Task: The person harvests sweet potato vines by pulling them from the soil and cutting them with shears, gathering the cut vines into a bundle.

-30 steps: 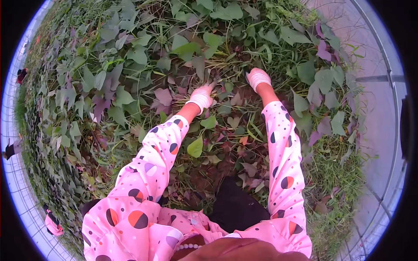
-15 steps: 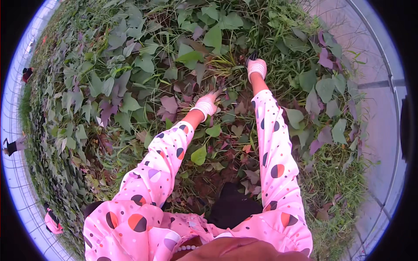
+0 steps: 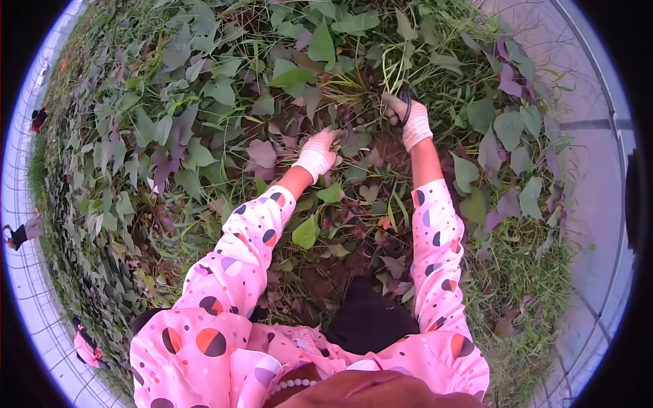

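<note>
Both of my hands wear white, pink-tinged gloves and reach low into leafy vines. My right hand (image 3: 410,122) is closed round a pair of scissors (image 3: 405,102), whose black looped handles show at the fingers. Pale green stems (image 3: 392,71) rise just beyond that hand. To its left, my left hand (image 3: 317,153) is down among the stems, its fingers bent together at the foliage. I cannot tell what they grip. Purplish leaves (image 3: 261,155) lie beside the left wrist, and a tuft of yellowish-green stalks (image 3: 340,90) stands between and beyond the hands.
Dense vines (image 3: 163,129) spread to the left and ahead. A pale paved strip (image 3: 588,204) runs along the right, past grass (image 3: 510,292). Bare brown soil (image 3: 326,272) shows before my dark-clothed knee (image 3: 371,316). A person in pink (image 3: 87,348) is at the far left.
My right hand has drawn back toward me and turned, bringing the black scissor handles into clearer view. Pale stems now stand up beyond it. My left hand has shifted slightly left.
</note>
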`<action>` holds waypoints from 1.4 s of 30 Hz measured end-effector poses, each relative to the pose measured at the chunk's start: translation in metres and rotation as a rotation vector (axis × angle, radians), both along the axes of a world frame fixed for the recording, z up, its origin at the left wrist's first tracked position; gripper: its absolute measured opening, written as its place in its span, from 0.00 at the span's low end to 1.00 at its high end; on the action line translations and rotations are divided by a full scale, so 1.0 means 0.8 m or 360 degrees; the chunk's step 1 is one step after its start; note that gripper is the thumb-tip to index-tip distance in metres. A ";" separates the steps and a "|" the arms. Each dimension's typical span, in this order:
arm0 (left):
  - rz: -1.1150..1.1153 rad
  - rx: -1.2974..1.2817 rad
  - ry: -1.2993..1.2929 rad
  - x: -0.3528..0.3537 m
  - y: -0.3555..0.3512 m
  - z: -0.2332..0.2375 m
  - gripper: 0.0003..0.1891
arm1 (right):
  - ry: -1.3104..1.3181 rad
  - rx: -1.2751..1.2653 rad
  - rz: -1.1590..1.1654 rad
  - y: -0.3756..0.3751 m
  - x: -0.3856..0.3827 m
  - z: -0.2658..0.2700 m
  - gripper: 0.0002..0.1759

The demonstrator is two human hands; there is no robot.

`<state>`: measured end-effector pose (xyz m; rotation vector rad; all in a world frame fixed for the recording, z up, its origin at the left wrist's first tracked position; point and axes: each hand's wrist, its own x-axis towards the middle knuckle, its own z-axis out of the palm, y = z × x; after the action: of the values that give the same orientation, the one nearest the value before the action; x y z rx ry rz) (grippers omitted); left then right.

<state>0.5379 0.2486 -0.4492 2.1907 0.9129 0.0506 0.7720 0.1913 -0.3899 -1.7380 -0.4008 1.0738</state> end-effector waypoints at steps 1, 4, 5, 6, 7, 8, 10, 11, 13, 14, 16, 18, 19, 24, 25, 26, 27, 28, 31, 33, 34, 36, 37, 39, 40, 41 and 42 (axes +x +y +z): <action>0.0102 0.0163 -0.0349 -0.003 -0.013 0.032 0.26 | 0.0036 -0.0013 0.0064 -0.019 -0.012 0.022 0.17; -0.0006 0.0478 -0.0833 -0.014 -0.040 0.081 0.28 | 0.0148 -0.0135 0.0218 -0.064 -0.058 0.067 0.17; -0.0057 0.0616 -0.0905 -0.015 -0.047 0.101 0.29 | 0.0208 -0.0053 0.0333 -0.078 -0.073 0.069 0.16; -0.0135 0.0868 -0.0994 -0.013 -0.053 0.107 0.30 | 0.0173 -0.0077 0.0472 -0.090 -0.093 0.083 0.16; -0.0175 0.0975 -0.0902 -0.016 -0.062 0.110 0.30 | 0.0262 -0.0129 0.0560 -0.099 -0.112 0.094 0.16; -0.0223 0.0974 -0.0863 -0.019 -0.067 0.117 0.29 | 0.0375 -0.0018 0.0530 -0.110 -0.126 0.097 0.17; -0.0258 0.0964 -0.0904 -0.027 -0.074 0.135 0.29 | 0.0604 0.0234 0.0486 -0.130 -0.146 0.100 0.17; -0.0278 0.0930 -0.0926 -0.032 -0.076 0.139 0.30 | 0.0630 0.0207 0.0512 -0.135 -0.146 0.104 0.17; -0.0257 0.0830 -0.0884 -0.055 -0.074 0.119 0.30 | 0.0582 0.0096 0.0570 -0.143 -0.134 0.103 0.18; -0.0327 0.0698 -0.0681 -0.076 -0.059 0.084 0.27 | 0.0410 0.0060 0.0553 -0.148 -0.124 0.123 0.19; 0.0352 -0.0382 -0.1197 -0.104 -0.073 0.066 0.20 | 0.0246 0.0129 0.0152 -0.164 -0.081 0.098 0.18; 0.1120 -0.1489 -0.1862 -0.128 -0.070 0.077 0.19 | -0.0430 -0.0179 -0.0128 -0.207 0.020 -0.021 0.16; 0.0928 -0.0841 -0.1586 -0.165 -0.053 0.056 0.20 | -0.0948 -0.0199 -0.0348 -0.255 0.063 -0.068 0.17; 0.1096 -0.0754 -0.1154 -0.160 -0.046 0.183 0.15 | -0.0110 0.0028 -0.1529 -0.398 0.070 -0.097 0.13; 0.1001 -0.0735 -0.1058 -0.160 -0.042 0.179 0.13 | -0.0128 0.0023 -0.1588 -0.405 0.060 -0.095 0.13; 0.0907 -0.0714 -0.0967 -0.160 -0.039 0.174 0.11 | -0.0150 0.0021 -0.1644 -0.406 0.050 -0.092 0.13; 0.0780 -0.0294 -0.0915 -0.148 -0.040 0.162 0.10 | -0.0177 -0.0041 -0.1599 -0.407 0.037 -0.090 0.13; 0.0644 0.0121 -0.0851 -0.132 -0.048 0.153 0.10 | -0.0297 -0.0029 -0.1449 -0.412 0.026 -0.094 0.14; 0.0335 -0.0112 -0.0672 -0.080 -0.061 0.151 0.08 | -0.0079 0.0132 -0.1548 -0.405 0.006 -0.094 0.16; 0.0057 -0.0096 -0.0382 -0.035 -0.058 0.111 0.07 | -0.0118 0.0262 -0.1579 -0.393 -0.013 -0.070 0.16; 0.0033 -0.0212 -0.0268 -0.010 -0.067 0.121 0.09 | -0.0100 0.0352 -0.1628 -0.383 -0.022 -0.056 0.16; -0.0145 -0.0264 0.0026 0.023 -0.072 0.055 0.17 | -0.0226 0.0355 -0.1575 -0.378 -0.031 -0.044 0.18; -0.0209 -0.0239 0.0131 0.028 -0.081 0.028 0.17 | -0.0340 0.0354 -0.1520 -0.376 -0.035 -0.036 0.20; -0.0325 -0.0174 0.0362 0.032 -0.103 0.008 0.17 | -0.0541 0.0126 -0.1173 -0.372 -0.042 -0.020 0.15; -0.0369 -0.0125 0.0477 0.032 -0.116 0.013 0.17 | -0.0746 -0.0090 -0.0859 -0.380 -0.031 -0.036 0.14; -0.0356 -0.0113 0.0471 0.031 -0.124 0.008 0.16 | -0.0784 -0.0324 -0.0631 -0.362 -0.026 -0.034 0.18; -0.0364 -0.0092 0.0448 0.029 -0.130 0.005 0.18 | -0.1004 -0.0833 -0.0263 -0.355 -0.021 -0.025 0.26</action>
<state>0.5613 0.1445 -0.4456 2.2688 0.7948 -0.3980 0.7555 -0.0928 -0.4098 -2.5318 -0.3668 0.5076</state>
